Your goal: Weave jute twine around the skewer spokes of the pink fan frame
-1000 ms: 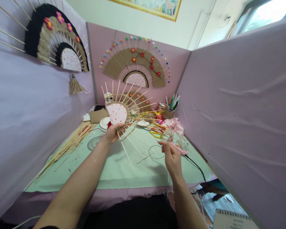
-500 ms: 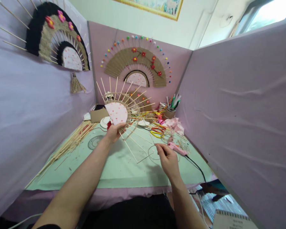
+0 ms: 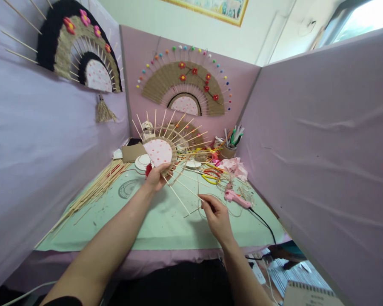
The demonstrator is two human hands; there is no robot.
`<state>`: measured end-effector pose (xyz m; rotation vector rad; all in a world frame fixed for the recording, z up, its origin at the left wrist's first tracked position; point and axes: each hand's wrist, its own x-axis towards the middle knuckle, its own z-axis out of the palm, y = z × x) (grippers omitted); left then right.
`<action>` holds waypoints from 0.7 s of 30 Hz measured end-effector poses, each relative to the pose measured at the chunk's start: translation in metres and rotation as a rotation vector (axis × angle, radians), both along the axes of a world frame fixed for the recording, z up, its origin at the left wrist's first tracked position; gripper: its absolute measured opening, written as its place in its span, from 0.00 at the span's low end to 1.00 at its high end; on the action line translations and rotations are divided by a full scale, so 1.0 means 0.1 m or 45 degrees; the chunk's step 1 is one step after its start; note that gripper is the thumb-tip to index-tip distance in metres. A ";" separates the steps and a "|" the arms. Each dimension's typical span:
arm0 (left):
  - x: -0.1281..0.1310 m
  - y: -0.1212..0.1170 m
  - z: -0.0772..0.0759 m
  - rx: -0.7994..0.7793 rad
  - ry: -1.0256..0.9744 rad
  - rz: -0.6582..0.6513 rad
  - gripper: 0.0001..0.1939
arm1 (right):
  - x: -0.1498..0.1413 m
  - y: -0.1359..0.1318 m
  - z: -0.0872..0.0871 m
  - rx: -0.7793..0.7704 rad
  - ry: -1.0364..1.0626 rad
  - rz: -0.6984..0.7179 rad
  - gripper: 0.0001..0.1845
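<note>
Sticks (image 3: pixel 177 196) matt wd; glue gun (image 3: pixel 238 199) smooth plast.; tbl cover (image 3: pixel 115 229) cloth.

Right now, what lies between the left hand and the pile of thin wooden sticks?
The head view shows a grey patterned circle and a thin red cord on the green tabletop.

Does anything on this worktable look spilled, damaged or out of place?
Nothing looks clearly spilled or broken. The right rear of the mint-green tabletop just seems untidy: a crumpled pale-pink sheet lies amid clutter, with a pink glue gun lying in front. That could be ordinary working mess.
</note>
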<state>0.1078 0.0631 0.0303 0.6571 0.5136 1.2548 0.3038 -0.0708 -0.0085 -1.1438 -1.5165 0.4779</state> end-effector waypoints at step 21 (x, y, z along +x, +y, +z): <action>0.24 -0.31 -0.16 0.126 -0.155 -0.686 0.23 | -0.26 0.03 -0.10 0.052 -0.139 0.181 0.14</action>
